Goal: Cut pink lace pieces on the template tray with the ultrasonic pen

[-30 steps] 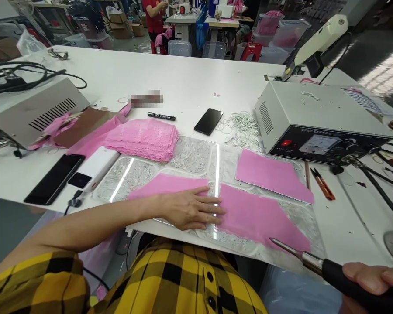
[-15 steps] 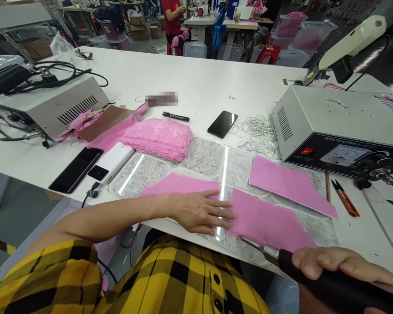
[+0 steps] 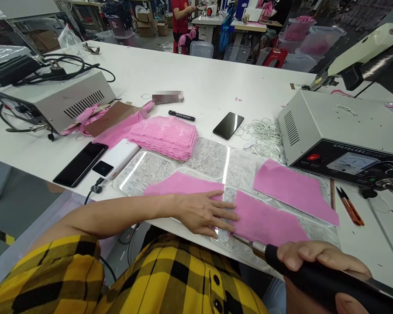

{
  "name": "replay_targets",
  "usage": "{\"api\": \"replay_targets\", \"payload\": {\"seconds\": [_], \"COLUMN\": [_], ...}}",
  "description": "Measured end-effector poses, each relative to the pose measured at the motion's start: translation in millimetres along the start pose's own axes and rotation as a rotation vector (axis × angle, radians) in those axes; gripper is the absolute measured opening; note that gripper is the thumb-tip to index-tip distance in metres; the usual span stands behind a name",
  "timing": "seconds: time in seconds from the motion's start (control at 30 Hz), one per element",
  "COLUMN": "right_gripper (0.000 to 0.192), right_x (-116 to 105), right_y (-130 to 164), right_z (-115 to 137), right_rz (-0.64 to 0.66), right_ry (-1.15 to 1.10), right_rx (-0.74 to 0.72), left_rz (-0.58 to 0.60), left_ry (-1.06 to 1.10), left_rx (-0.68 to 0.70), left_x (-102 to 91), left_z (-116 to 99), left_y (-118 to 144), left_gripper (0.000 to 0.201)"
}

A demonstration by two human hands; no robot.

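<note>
My left hand [image 3: 199, 213] lies flat with fingers spread. It rests partly on a pink fabric piece [image 3: 177, 184], with fingertips at the left edge of a second pink fabric piece [image 3: 268, 220]. My right hand [image 3: 324, 261] is wrapped round a black-handled cutter [image 3: 308, 270]. The cutter's thin metal tip is at the lower left corner of the second piece, just beside my left fingers. A third pink piece [image 3: 294, 189] lies behind it on the clear, marked plastic sheet [image 3: 206, 159]. Behind my left hand sits a stack of pink lace [image 3: 165, 136].
A grey power box [image 3: 340, 126] with a meter stands at right; another box [image 3: 68, 93] stands at left. Orange thread snips [image 3: 350, 207], tangled white elastic cord [image 3: 265, 135], phones [image 3: 228, 125], a white power bank [image 3: 118, 159] and a marker [image 3: 181, 115] lie about. Another person [image 3: 180, 19] works farther back.
The cutter in my right hand has moved left and slightly up, its tip now nearer the second piece's corner. My left hand stays put on the fabric. The view has shifted a little.
</note>
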State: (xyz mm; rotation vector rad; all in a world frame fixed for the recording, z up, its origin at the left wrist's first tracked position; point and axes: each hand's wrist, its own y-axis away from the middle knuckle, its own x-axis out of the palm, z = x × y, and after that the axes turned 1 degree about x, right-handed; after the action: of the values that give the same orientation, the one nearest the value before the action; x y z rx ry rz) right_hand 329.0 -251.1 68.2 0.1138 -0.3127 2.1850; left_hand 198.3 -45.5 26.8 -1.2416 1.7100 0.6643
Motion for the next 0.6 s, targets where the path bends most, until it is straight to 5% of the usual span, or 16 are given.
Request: {"api": "replay_targets", "payload": {"seconds": [0.6], "right_gripper": [0.016], "right_x": [-0.7], "right_y": [-2.6], "right_z": [-1.5], "right_rz": [0.037], "right_ry": [-0.03], "right_rx": [-0.028], "left_rz": [-0.054], "left_ry": [0.026], "left_rx": [0.019], "left_x": [-1.4], "left_z": [-0.8], "left_y": [-3.1], "left_gripper": [0.041]}}
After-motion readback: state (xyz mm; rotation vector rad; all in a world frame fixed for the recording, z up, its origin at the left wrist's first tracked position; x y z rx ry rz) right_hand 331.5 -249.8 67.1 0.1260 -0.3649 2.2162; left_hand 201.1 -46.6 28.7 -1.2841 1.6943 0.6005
